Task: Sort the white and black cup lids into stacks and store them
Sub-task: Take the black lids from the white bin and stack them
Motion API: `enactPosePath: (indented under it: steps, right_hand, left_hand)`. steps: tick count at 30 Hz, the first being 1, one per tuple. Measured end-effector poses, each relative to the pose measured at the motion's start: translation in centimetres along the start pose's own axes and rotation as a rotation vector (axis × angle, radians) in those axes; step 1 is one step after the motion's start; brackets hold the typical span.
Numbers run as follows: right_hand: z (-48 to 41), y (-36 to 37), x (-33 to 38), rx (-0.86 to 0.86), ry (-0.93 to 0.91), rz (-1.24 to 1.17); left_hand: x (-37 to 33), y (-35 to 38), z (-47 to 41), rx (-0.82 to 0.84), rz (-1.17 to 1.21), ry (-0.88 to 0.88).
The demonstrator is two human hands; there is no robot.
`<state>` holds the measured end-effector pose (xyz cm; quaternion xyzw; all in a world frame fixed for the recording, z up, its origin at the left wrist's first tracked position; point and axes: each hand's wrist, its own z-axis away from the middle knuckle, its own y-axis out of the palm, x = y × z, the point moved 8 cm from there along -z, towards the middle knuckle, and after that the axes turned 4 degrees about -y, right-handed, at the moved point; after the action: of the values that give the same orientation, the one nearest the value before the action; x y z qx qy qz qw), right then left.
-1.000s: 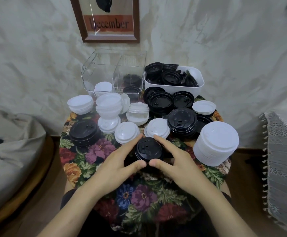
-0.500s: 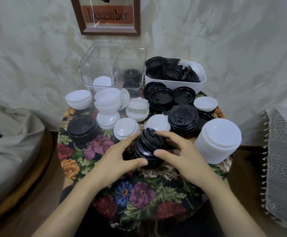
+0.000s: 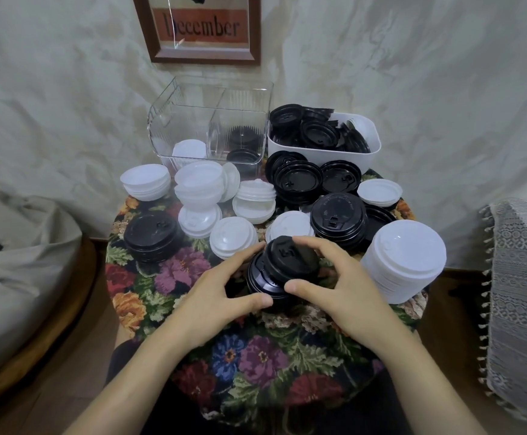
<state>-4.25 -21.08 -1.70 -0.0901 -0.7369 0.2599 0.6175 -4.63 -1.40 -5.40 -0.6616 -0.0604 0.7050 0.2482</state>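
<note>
The left hand (image 3: 221, 296) curls around a short stack of black lids (image 3: 262, 282) near the table's (image 3: 255, 365) front; the right hand (image 3: 334, 287) pinches its tilted top lid (image 3: 290, 257). Seated crooked, it could slide off and topple neighbouring white lids (image 3: 232, 237).

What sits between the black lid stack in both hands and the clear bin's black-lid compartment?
Along the table: a white lid stack, a second white stack and flat black lids lie between the black lid stack and the clear bin. Above them nothing visible blocks its open top, so lifting over should work.
</note>
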Motion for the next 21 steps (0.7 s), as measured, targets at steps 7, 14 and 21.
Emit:
enactPosePath:
  steps: [7, 14, 21]
  right_hand:
    - [0.2, 1.6, 0.3, 0.100, -0.024, 0.097]
    - [0.5, 0.8, 0.6, 0.001, -0.032, 0.131]
    - [0.1, 1.6, 0.9, -0.022, -0.041, 0.214]
  left_hand:
    - [-0.4, 0.2, 0.2, -0.076, -0.028, 0.050]
    - [-0.3, 0.4, 0.3, -0.149, -0.088, 0.072]
    - [-0.6, 0.6, 0.4, -0.157, -0.077, 0.090]
